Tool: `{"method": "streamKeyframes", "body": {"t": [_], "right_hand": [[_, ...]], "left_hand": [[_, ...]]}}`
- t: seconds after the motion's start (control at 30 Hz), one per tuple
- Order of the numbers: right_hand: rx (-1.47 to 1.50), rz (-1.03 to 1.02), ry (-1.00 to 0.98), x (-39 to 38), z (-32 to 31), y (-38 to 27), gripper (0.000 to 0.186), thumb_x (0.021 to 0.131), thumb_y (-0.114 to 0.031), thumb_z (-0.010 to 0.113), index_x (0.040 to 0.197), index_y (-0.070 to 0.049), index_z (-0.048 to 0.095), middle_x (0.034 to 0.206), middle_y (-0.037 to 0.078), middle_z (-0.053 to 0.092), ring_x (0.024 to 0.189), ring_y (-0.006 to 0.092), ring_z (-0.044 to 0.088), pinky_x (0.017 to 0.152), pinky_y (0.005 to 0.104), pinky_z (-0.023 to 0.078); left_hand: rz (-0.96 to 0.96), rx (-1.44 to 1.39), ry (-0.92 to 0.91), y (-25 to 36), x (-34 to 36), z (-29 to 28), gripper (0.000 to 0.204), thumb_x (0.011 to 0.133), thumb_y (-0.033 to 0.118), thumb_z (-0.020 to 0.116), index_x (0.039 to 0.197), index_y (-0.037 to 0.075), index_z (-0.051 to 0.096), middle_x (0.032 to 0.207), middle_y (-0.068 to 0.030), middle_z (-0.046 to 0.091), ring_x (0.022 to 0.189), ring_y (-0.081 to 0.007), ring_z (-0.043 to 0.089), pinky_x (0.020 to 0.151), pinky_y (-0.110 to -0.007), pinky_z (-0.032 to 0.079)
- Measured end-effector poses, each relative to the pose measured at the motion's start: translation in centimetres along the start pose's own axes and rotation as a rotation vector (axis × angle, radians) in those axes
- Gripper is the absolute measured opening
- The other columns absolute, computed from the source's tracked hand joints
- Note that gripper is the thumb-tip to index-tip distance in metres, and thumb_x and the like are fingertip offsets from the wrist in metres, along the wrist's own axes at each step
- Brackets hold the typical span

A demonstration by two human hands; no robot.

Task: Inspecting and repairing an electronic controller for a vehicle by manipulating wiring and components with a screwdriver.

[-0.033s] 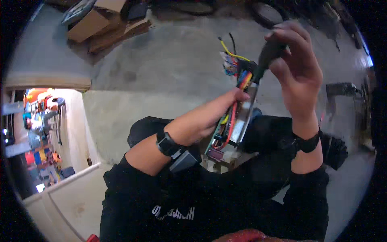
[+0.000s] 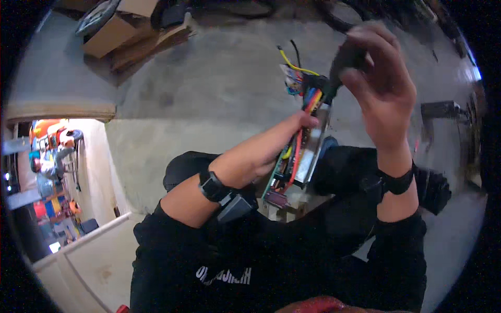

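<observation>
My left hand (image 2: 276, 143) is closed around a long circuit board (image 2: 272, 180), its thumb over the wires. A shiny metal plate (image 2: 313, 141) runs along the board's right side. Red, yellow and blue wires (image 2: 314, 98) lie along it, and a yellow and a black lead stick out past its far end. My right hand (image 2: 389, 88) is raised at the upper right, fingers wrapped round the dark handle of what looks like a screwdriver (image 2: 345, 62). The tool points down at the board's far end; blur hides whether its tip touches.
Concrete floor (image 2: 209, 73) stretches beneath. Cardboard boxes (image 2: 117, 34) lie at the far left. On the left, a lit opening shows a person (image 2: 47, 163) among colourful items. A dark metal object (image 2: 441, 109) is at the right, and a light wooden piece (image 2: 284, 213) sits below the board.
The board and my left hand have shifted slightly left. My right hand keeps its grip on the tool and has turned a little. The view has moved slightly.
</observation>
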State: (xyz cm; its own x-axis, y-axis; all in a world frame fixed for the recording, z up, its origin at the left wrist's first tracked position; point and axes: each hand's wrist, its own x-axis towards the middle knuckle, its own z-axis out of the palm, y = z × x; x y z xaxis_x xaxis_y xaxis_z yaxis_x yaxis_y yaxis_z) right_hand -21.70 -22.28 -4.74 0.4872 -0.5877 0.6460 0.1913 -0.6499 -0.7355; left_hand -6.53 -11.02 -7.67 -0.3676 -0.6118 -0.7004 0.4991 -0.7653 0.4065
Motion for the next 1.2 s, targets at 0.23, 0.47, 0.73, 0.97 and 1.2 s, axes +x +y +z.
{"method": "streamKeyframes", "body": {"t": [0.23,0.47,0.73,0.97,1.2], "right_hand": [[-0.246,0.030,-0.006,1.0,1.3,-1.2,0.049,0.084,0.003,0.058,0.130,-0.001,0.041,0.115,0.012,0.052,0.095,0.0181,0.058,0.084,0.0329,0.049],[-0.009,0.135,-0.059,1.4,-0.1,-1.5,0.041,0.089,-0.005,0.057,0.127,0.001,0.045,0.118,0.012,0.053,0.101,0.0184,0.057,0.087,0.0334,0.048],[0.149,0.231,0.072,1.3,1.3,-1.2,0.050,0.083,-0.020,0.068,0.124,0.001,0.048,0.109,0.010,0.054,0.097,0.0193,0.057,0.085,0.0319,0.050],[-0.069,0.044,-0.041,1.6,0.0,-2.1,0.046,0.082,-0.018,0.069,0.119,0.002,0.052,0.111,0.011,0.052,0.102,0.0210,0.056,0.090,0.0332,0.047],[-0.063,0.053,0.107,0.8,1.0,0.4,0.033,0.086,-0.010,0.063,0.115,0.003,0.055,0.111,0.012,0.053,0.096,0.0217,0.060,0.089,0.0330,0.048]], "left_hand": [[0.009,-0.038,0.096,0.1,-0.2,0.0,0.037,0.083,0.040,0.057,0.091,0.004,0.061,0.069,-0.0033,0.063,0.053,-0.0146,0.059,0.051,-0.025,0.050],[0.046,-0.024,0.037,0.3,-0.7,0.7,0.037,0.083,0.040,0.058,0.092,0.004,0.061,0.074,-0.0030,0.064,0.058,-0.0134,0.060,0.056,-0.025,0.050],[-0.013,0.017,-0.019,0.1,-0.2,-0.7,0.036,0.083,0.039,0.059,0.094,0.005,0.059,0.075,-0.0014,0.062,0.057,-0.0116,0.059,0.055,-0.025,0.050],[0.016,-0.007,0.064,-0.3,-0.1,-0.6,0.033,0.084,0.037,0.059,0.094,0.005,0.059,0.073,-0.0023,0.062,0.056,-0.0122,0.060,0.052,-0.025,0.051],[-0.010,0.046,0.053,-0.3,0.3,-0.6,0.035,0.084,0.038,0.059,0.095,0.005,0.059,0.074,-0.0028,0.064,0.057,-0.0133,0.061,0.054,-0.025,0.052]]}}
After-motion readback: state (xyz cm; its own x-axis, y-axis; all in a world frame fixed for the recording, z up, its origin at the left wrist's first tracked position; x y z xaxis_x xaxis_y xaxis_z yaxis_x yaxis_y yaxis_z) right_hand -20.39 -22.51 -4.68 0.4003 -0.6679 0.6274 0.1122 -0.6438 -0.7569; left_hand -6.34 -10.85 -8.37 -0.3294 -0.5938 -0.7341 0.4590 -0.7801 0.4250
